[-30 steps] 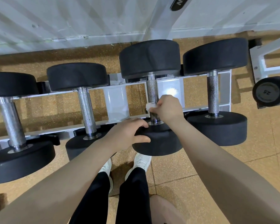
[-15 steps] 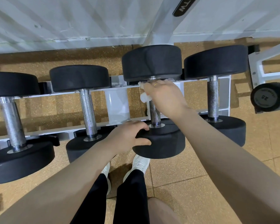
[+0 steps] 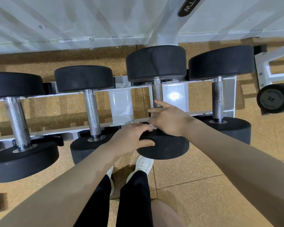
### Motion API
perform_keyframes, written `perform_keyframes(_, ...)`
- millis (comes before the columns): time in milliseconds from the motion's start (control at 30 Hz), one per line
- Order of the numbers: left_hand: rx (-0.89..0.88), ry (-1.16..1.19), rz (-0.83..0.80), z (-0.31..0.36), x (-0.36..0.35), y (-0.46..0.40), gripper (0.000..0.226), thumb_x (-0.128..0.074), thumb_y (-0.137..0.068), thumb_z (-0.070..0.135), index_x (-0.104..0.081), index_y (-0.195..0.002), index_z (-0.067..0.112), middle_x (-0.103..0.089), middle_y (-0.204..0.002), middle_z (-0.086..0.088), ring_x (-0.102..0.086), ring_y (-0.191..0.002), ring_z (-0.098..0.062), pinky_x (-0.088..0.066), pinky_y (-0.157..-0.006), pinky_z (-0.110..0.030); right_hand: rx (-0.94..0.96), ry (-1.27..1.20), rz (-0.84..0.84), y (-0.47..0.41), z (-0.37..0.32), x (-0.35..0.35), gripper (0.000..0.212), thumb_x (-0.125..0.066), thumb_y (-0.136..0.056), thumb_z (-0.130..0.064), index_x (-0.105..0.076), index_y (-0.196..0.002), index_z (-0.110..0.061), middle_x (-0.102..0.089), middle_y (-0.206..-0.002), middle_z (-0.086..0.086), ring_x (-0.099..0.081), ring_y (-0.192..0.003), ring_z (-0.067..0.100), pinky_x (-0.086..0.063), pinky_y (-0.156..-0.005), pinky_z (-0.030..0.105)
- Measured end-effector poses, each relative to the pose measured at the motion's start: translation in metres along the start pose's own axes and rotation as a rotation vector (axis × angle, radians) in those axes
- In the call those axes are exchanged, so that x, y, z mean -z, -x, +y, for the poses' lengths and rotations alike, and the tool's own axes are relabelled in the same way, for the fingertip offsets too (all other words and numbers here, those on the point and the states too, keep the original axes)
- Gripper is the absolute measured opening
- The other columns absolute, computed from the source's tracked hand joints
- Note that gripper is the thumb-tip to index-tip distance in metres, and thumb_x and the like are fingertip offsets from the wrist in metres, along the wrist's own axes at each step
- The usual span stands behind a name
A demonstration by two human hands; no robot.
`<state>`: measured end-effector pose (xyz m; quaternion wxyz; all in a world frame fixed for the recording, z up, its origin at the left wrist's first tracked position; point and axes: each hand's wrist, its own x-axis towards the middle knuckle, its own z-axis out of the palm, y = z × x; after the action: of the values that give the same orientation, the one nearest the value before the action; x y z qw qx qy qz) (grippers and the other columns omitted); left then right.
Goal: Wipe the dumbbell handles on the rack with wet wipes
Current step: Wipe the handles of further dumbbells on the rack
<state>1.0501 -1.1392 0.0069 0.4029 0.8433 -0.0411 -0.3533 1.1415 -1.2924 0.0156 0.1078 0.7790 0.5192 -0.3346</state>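
A white wall point(image 3: 59, 20) runs across the top, its paint scuffed and chipped along the bottom edge where it meets the floor point(image 3: 211, 190). The floor is tan, speckled, and laid in large tiles with thin dark seams. A white slanted post point(image 3: 169, 22) leans against the wall, carrying a black label with white letters. Bright light glares off a glossy white panel point(image 3: 175, 96).
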Motion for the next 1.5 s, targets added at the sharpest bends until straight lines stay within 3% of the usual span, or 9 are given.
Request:
perform_keyframes(67, -0.018, 0.007, 0.014, 0.001, 0.001, 0.003, 0.045, -0.06, -0.087, 0.038, -0.052, -0.129, 0.023, -0.052, -0.111, 0.012, -0.046, -0.093, -0.005, -0.031, -0.076, -0.016, 0.001, -0.109, -0.058, -0.002, 0.001, 0.002, 0.025, -0.033, -0.098, -0.016, -0.056, -0.091, -0.023, -0.063, -0.115, -0.004, -0.038, -0.131, 0.01, 0.015, -0.112, 0.029)
perform_keyframes(133, -0.07, 0.011, 0.067, -0.002, 0.003, 0.007, 0.034, -0.058, -0.09, 0.034, -0.06, -0.12, 0.019, -0.059, -0.113, 0.005, -0.052, -0.103, -0.012, -0.037, -0.083, -0.021, -0.053, -0.34, -0.075, -0.005, 0.001, 0.01, 0.029, -0.035, -0.097, -0.015, -0.049, -0.074, -0.024, -0.06, -0.084, -0.005, -0.051, -0.093, 0.013, -0.011, -0.116, 0.036)
perform_keyframes(233, -0.054, 0.087, 0.175, -0.008, 0.014, 0.02, 0.021, -0.053, -0.093, 0.027, -0.064, -0.105, 0.015, -0.062, -0.109, 0.004, -0.054, -0.103, -0.011, -0.04, -0.089, -0.024, -0.275, -0.937, 0.156, 0.001, -0.003, 0.022, 0.028, -0.045, -0.097, -0.015, -0.047, -0.069, -0.019, -0.045, -0.066, -0.004, -0.042, -0.066, 0.012, -0.038, -0.071, 0.025)
perform_keyframes(400, 0.109, 0.3, 0.296, -0.013, 0.033, 0.033, 0.016, -0.047, -0.096, 0.019, -0.059, -0.106, 0.021, -0.061, -0.105, 0.01, -0.055, -0.101, -0.009, -0.041, -0.089, -0.023, -0.405, -1.972, 0.385, 0.013, -0.019, 0.04, 0.022, -0.045, -0.097, -0.015, -0.058, -0.108, 0.0, -0.064, -0.096, 0.008, -0.063, -0.088, 0.02, -0.05, -0.082, 0.027)
perform_keyframes(500, 0.16, 0.538, 0.357, -0.003, 0.05, 0.035, 0.019, -0.042, -0.097, 0.012, -0.053, -0.108, 0.024, -0.059, -0.095, 0.014, -0.058, -0.092, -0.009, -0.043, -0.092, -0.027, -0.329, -2.193, 0.318, 0.014, -0.032, 0.054, 0.03, -0.045, -0.097, -0.023, -0.053, -0.12, -0.006, -0.063, -0.111, 0.012, -0.063, -0.098, 0.025, -0.052, -0.088, 0.032)
perform_keyframes(700, 0.246, 0.978, 0.339, 0.01, 0.083, 0.062, 0.036, -0.027, -0.1, 0.044, -0.058, -0.106, 0.027, -0.063, -0.105, 0.001, -0.062, -0.095, -0.014, -0.05, -0.086, -0.027, -0.336, -2.194, 0.19, 0.01, -0.067, 0.077, 0.042, -0.049, -0.094, -0.035, -0.05, -0.127, -0.009, -0.061, -0.118, 0.012, -0.061, -0.101, 0.023, -0.048, -0.092, 0.034)
perform_keyframes(833, 0.228, 0.859, 0.296, 0.0, 0.092, 0.087, 0.031, -0.046, -0.093, 0.039, -0.06, -0.11, 0.017, -0.063, -0.099, 0.001, -0.061, -0.089, -0.011, -0.051, -0.077, -0.02, -0.325, -2.116, 0.112, 0.005, -0.095, 0.085, 0.059, -0.045, -0.084, -0.055, -0.053, -0.126, -0.016, -0.065, -0.117, 0.008, -0.063, -0.105, 0.021, -0.049, -0.093, 0.036)
perform_keyframes(1133, 0.163, 0.741, 0.226, -0.01, 0.094, 0.12, 0.018, -0.058, -0.09, 0.014, -0.058, -0.072, 0.014, -0.061, -0.062, 0.013, -0.056, -0.058, 0.003, -0.045, -0.059, -0.009, -0.406, -2.156, 0.25, 0.008, -0.132, 0.079, 0.031, -0.054, -0.092, -0.007, -0.054, -0.124, -0.003, -0.068, -0.101, 0.007, -0.067, -0.086, 0.016, -0.056, -0.074, 0.026)
perform_keyframes(1500, 0.358, 1.428, 0.208, 0.002, 0.066, 0.127, 0.021, -0.038, -0.099, 0.012, -0.058, -0.105, 0.01, -0.069, -0.094, -0.004, -0.067, -0.079, -0.014, -0.057, -0.067, -0.026, -0.44, -1.932, 0.335, 0.025, -0.139, 0.058, 0.013, -0.066, -0.084, -0.008, -0.067, -0.097, -0.009, -0.064, -0.085, 0.002, -0.059, -0.075, 0.011, -0.047, -0.07, 0.02)
